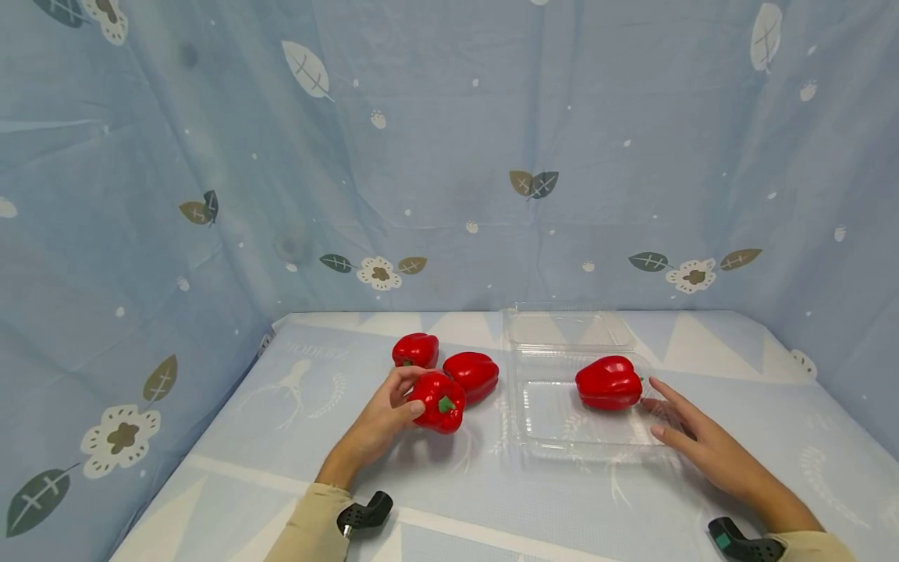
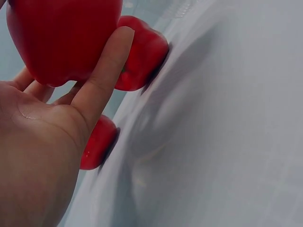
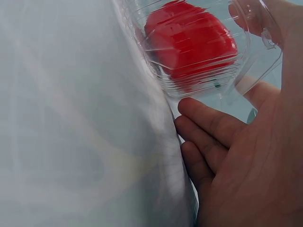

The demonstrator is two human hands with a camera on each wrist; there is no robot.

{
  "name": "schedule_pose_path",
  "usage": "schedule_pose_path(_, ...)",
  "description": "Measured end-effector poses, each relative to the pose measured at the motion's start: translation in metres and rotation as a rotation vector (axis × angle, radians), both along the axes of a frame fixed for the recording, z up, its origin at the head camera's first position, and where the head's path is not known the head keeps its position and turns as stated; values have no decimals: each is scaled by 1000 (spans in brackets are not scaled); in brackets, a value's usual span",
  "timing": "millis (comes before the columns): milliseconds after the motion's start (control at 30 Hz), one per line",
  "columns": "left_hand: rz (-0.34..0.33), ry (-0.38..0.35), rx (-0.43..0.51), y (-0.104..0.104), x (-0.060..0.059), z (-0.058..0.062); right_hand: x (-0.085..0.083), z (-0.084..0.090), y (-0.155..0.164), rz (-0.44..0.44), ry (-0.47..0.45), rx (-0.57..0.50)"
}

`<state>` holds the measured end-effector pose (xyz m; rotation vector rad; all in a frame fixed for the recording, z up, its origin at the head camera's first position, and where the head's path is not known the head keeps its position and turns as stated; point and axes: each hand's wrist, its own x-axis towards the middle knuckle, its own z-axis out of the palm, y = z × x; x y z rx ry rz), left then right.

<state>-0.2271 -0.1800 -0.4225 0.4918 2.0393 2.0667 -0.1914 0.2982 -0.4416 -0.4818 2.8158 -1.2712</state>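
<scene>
While the left hand [image 1: 382,417] is curling round the nearest red pepper [image 1: 439,401] on the counter [image 1: 281,437], the right hand [image 1: 691,433], fingers straight, is steadying the clear tray [image 1: 562,433]; a full, firm grip suits that glossy skin.

Left hand [image 1: 382,421] grips the near red pepper [image 1: 438,401], thumb on its front; two more peppers [image 1: 472,375] and [image 1: 416,350] sit just behind, bunched together on the blue patterned tablecloth [image 1: 281,437]. Right hand [image 1: 702,437] lies flat with fingers straight at the right edge of the clear clamshell tray [image 1: 562,433]. One boxed pepper [image 1: 608,382] lies in the tray, lid [image 1: 569,328] open toward the back.
</scene>
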Motion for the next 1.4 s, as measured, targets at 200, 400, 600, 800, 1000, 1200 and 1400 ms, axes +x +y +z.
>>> schedule_pose_path(200,-20,17,0,3,2,3,0,0,-1,2,7,-4)
schedule_pose_path(400,-55,10,50,3,1,3,-1,-2,-1,-2,-4,-23)
schedule_pose_path(600,-38,-8,52,2,4,5,-3,-1,-4,-12,-36,-23)
schedule_pose_path(800,-31,12,35,6,4,9,-1,0,-1,-1,0,3)
schedule_pose_path(1000,-19,22,36,13,5,11,0,0,0,3,-3,2)
schedule_pose_path(1200,-46,14,61,18,7,13,0,-2,0,10,-12,-23)
schedule_pose_path(1400,-30,6,68,20,8,13,-2,0,-1,2,-16,-15)
